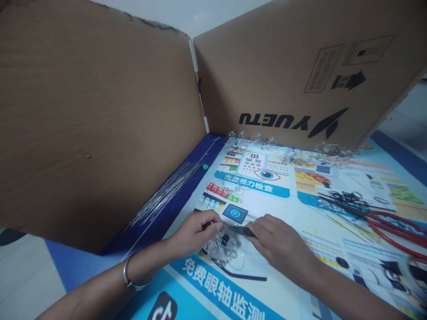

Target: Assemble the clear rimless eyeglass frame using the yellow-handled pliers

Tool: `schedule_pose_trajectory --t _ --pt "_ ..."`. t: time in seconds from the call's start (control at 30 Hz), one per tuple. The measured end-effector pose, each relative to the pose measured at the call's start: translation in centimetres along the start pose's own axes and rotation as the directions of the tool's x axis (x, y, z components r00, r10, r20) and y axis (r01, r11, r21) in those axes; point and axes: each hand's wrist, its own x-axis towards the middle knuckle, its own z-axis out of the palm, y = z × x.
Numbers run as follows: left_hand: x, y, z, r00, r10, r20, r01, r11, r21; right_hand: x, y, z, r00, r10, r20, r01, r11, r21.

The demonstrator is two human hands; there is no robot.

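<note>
My left hand (196, 230), with a metal bangle on the wrist, is closed in a pinch at the upper edge of a cluster of clear beads and fine wire (223, 254). The exact piece between its fingertips is too small to make out. My right hand (276, 238) is closed around a dark, narrow-tipped tool (243, 230) that looks like pliers. Its handles are hidden in the palm, and its tip points left, close to my left fingertips. The bead cluster lies on the printed sheet, just below the tool's tip.
Two cardboard walls (283, 75) meet at the back. Thin straight wires (167, 191) lie along the left wall beside a small green lump (205, 167). More clear beaded pieces (333, 150) line the back. Red-handled scissors (393, 226), black loops (348, 198) and a tape roll (412, 275) are at right.
</note>
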Motion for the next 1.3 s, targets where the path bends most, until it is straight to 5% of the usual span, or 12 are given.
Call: schedule_pose_trajectory --t 0.47,1.3 --pt "-0.25 -0.24 -0.01 0.998 -0.047 0.05 0.047 0.999 0.007 -0.29 -0.26 -0.29 1.0 0.016 -0.017 -0.017 0.999 -0.052" --pt "-0.15 0.05 0.42 0.999 -0.027 -0.022 0.029 0.996 0.087 -0.19 -0.72 -0.72 0.999 -0.041 -0.035 0.037 0.991 -0.128"
